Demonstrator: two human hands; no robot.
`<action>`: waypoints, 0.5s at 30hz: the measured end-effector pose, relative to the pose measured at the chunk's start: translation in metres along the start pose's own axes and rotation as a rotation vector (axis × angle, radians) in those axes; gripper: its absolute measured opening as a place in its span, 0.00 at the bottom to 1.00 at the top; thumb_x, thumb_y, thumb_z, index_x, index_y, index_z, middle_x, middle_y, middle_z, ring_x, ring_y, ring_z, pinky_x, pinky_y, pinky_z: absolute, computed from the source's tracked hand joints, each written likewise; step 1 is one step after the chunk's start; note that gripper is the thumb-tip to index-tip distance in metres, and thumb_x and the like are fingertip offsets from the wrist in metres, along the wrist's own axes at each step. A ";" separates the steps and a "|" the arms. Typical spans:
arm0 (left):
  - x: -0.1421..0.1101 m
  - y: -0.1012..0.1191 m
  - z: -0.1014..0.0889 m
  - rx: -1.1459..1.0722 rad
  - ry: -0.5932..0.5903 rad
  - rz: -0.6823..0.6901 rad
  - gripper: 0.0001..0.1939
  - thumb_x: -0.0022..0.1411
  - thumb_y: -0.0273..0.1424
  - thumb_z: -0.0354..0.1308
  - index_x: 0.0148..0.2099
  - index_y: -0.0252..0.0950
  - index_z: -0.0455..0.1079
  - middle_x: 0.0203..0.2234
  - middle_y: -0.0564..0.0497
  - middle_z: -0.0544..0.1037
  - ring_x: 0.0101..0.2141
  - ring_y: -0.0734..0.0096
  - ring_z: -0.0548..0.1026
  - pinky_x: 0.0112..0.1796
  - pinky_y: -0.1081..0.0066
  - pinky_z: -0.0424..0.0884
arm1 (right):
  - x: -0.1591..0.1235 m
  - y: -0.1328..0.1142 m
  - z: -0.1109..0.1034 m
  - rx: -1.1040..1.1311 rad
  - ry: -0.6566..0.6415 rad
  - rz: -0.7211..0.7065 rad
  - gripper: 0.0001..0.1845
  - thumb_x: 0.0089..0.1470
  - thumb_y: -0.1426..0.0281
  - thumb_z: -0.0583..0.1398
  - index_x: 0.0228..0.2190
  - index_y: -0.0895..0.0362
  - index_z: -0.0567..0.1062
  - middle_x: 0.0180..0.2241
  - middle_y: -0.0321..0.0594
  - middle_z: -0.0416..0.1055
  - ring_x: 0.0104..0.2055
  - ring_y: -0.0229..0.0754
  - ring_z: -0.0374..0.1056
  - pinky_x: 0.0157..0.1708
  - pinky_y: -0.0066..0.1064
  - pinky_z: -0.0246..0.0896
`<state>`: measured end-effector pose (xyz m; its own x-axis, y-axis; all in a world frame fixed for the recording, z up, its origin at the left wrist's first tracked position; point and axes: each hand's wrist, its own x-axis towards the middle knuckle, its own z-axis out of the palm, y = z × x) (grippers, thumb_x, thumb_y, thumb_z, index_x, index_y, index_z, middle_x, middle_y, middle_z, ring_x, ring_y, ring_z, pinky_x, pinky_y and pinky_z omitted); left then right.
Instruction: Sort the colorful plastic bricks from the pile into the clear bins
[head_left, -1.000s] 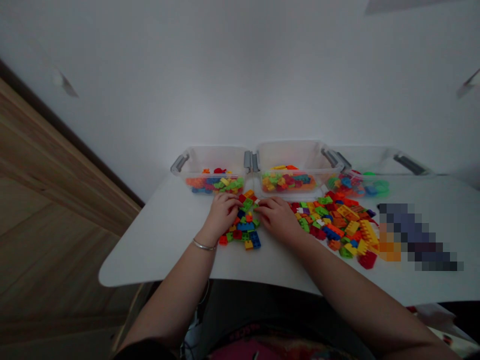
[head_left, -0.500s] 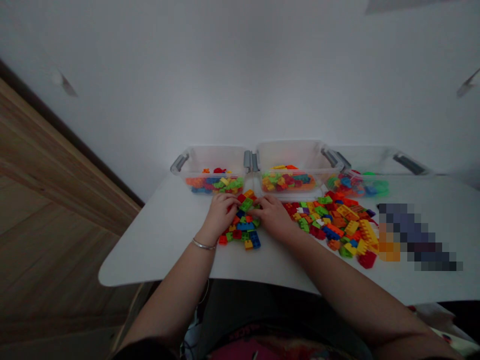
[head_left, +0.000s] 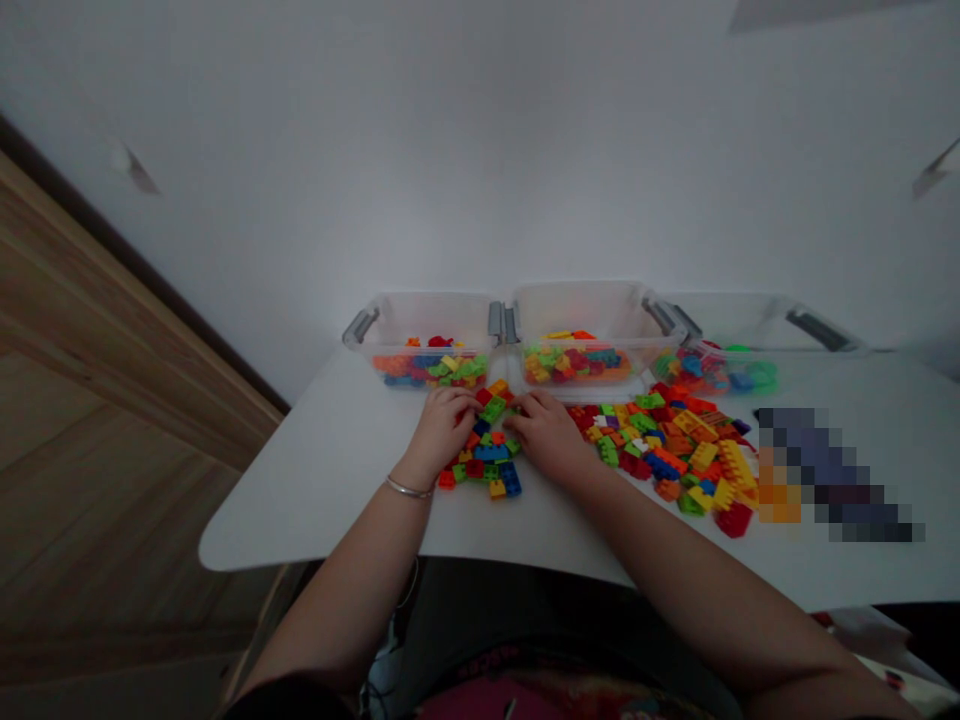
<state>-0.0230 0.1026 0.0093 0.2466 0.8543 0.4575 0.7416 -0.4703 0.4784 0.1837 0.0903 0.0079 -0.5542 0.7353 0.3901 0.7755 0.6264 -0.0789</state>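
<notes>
My left hand [head_left: 441, 427] and my right hand [head_left: 546, 432] rest on a white table [head_left: 322, 480], one on each side of a small heap of coloured toy bricks [head_left: 489, 462]. Both hands have their fingers curled inward toward a green brick [head_left: 493, 408] at the top of the heap. The fingertips of each hand touch it, so the two hands seem to pinch it together. A thin bracelet [head_left: 407, 489] circles my left wrist.
A larger spread of bricks [head_left: 675, 450] lies to the right. Three clear plastic bins with grey handles stand at the back: left [head_left: 424, 325], middle [head_left: 581, 320], right [head_left: 750, 330], each holding bricks. A wooden floor lies left of the table edge.
My right hand has slid a little to the left, closer to the left hand, and a green brick now sits between the fingertips. The left hand has barely moved.
</notes>
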 end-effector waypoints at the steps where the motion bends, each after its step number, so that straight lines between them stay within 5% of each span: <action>1: 0.000 0.000 0.000 -0.003 0.000 -0.002 0.10 0.60 0.26 0.53 0.35 0.40 0.76 0.41 0.50 0.78 0.46 0.62 0.72 0.53 0.56 0.65 | -0.001 0.000 0.000 0.002 0.000 0.000 0.12 0.57 0.73 0.58 0.39 0.53 0.81 0.47 0.44 0.73 0.51 0.50 0.60 0.52 0.42 0.60; 15: 0.000 0.000 0.000 -0.009 0.002 0.005 0.10 0.60 0.25 0.53 0.35 0.40 0.76 0.40 0.49 0.78 0.46 0.63 0.72 0.52 0.56 0.66 | -0.014 0.000 -0.011 -0.079 0.074 0.095 0.11 0.55 0.70 0.58 0.39 0.56 0.79 0.45 0.47 0.73 0.49 0.53 0.61 0.53 0.47 0.56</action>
<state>-0.0231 0.1031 0.0090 0.2494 0.8514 0.4614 0.7345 -0.4769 0.4829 0.1951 0.0769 0.0125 -0.4560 0.7672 0.4511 0.8462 0.5307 -0.0470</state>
